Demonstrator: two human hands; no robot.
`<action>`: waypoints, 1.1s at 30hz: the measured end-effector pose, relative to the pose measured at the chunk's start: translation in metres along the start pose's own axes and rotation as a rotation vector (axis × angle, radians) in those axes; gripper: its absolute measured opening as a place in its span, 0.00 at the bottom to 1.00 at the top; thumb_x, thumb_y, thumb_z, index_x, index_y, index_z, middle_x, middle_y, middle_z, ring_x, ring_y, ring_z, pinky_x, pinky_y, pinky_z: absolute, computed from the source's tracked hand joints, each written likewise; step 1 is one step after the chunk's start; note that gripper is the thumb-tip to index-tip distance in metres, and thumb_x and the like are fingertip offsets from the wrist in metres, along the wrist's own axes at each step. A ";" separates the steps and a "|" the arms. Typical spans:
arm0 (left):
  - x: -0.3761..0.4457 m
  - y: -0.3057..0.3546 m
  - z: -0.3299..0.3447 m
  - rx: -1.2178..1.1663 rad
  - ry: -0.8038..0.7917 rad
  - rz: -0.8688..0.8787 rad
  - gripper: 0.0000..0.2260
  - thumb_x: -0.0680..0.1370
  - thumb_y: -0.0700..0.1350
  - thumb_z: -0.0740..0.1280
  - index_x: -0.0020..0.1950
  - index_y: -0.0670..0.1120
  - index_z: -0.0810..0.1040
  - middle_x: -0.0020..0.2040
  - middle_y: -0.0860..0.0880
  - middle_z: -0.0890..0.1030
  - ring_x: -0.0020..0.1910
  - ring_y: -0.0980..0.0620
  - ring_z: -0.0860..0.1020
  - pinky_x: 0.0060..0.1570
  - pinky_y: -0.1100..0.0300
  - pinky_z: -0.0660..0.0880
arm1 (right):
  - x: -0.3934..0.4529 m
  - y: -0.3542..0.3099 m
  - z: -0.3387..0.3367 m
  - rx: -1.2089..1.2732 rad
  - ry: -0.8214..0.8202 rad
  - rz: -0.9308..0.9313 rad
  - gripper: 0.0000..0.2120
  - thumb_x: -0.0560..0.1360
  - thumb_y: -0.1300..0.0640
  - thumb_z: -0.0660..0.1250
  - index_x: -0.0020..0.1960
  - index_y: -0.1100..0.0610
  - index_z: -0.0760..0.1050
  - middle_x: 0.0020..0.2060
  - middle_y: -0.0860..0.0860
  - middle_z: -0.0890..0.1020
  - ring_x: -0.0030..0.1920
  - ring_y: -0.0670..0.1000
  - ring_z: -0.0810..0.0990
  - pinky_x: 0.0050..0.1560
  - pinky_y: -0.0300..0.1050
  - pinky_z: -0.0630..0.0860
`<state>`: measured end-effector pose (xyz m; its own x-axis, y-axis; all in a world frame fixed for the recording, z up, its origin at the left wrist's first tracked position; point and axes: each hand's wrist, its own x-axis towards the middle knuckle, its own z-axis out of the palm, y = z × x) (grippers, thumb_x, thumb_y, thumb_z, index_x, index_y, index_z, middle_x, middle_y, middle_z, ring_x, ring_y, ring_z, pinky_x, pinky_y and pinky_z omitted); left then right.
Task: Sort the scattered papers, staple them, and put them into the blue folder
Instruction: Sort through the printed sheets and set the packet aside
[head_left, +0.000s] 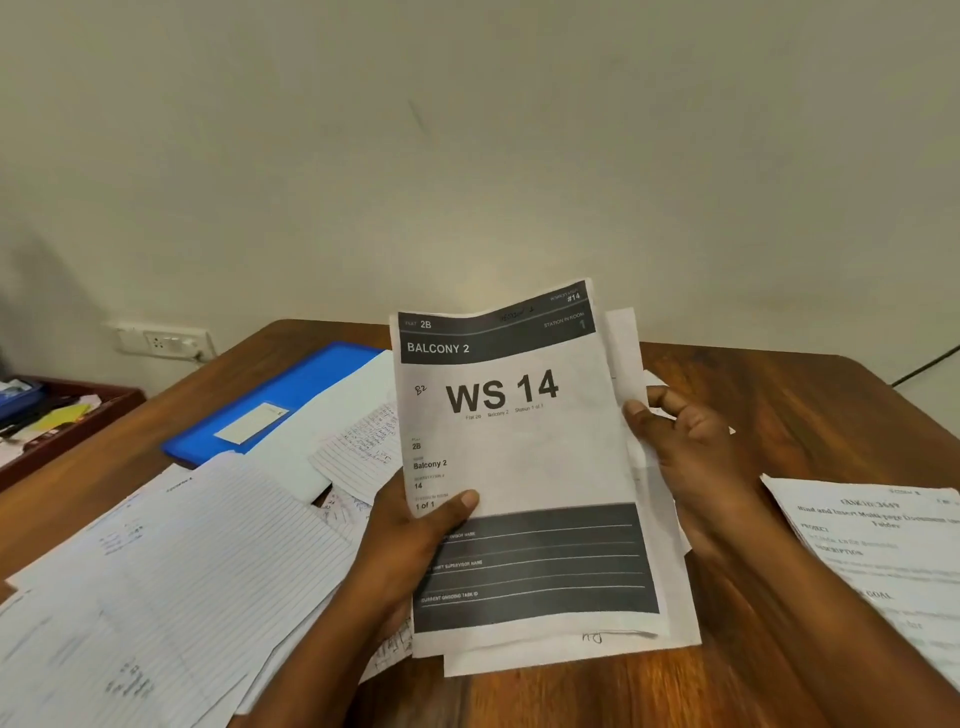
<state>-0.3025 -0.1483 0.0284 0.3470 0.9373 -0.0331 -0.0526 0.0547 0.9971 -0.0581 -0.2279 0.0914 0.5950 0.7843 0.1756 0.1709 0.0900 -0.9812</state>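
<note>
I hold a small stack of papers (524, 467) upright above the table; its top sheet is printed "WS 14" and "BALCONY 2". My left hand (415, 540) grips the stack's left edge with the thumb on the front. At the right edge my right hand (685, 447) holds the sheets, thumb in front and fingers behind. Several lined and handwritten papers (197, 561) lie scattered on the table to the left. The blue folder (280, 395) lies closed at the back left, partly under loose sheets. No stapler is in sight.
The wooden table (805, 410) stands against a plain wall. A printed task sheet (883, 551) lies at the right edge. A dark red tray (57, 421) with small items sits at far left, below a wall socket (166, 343).
</note>
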 end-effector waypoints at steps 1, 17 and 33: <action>0.001 0.000 0.000 0.000 0.002 0.006 0.20 0.75 0.44 0.77 0.66 0.50 0.79 0.56 0.50 0.88 0.53 0.48 0.87 0.51 0.51 0.85 | 0.000 0.000 -0.001 -0.002 0.008 -0.009 0.07 0.82 0.52 0.67 0.58 0.51 0.80 0.54 0.47 0.85 0.54 0.52 0.83 0.62 0.53 0.79; 0.002 0.007 0.004 0.018 -0.031 0.088 0.30 0.68 0.50 0.84 0.66 0.53 0.77 0.55 0.53 0.88 0.53 0.48 0.87 0.50 0.49 0.86 | -0.011 -0.006 0.013 0.131 -0.010 0.007 0.15 0.84 0.42 0.59 0.56 0.51 0.78 0.44 0.42 0.86 0.43 0.46 0.86 0.39 0.34 0.80; 0.004 0.024 0.041 0.068 -0.027 0.169 0.15 0.75 0.49 0.77 0.58 0.57 0.76 0.54 0.55 0.84 0.51 0.50 0.84 0.53 0.54 0.83 | -0.028 -0.008 0.002 0.072 0.115 -0.206 0.09 0.79 0.50 0.71 0.52 0.42 0.71 0.50 0.36 0.78 0.47 0.42 0.82 0.37 0.24 0.76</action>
<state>-0.2643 -0.1575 0.0549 0.3632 0.9217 0.1363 -0.0491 -0.1272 0.9907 -0.0773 -0.2492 0.0940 0.6399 0.6701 0.3762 0.2435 0.2876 -0.9263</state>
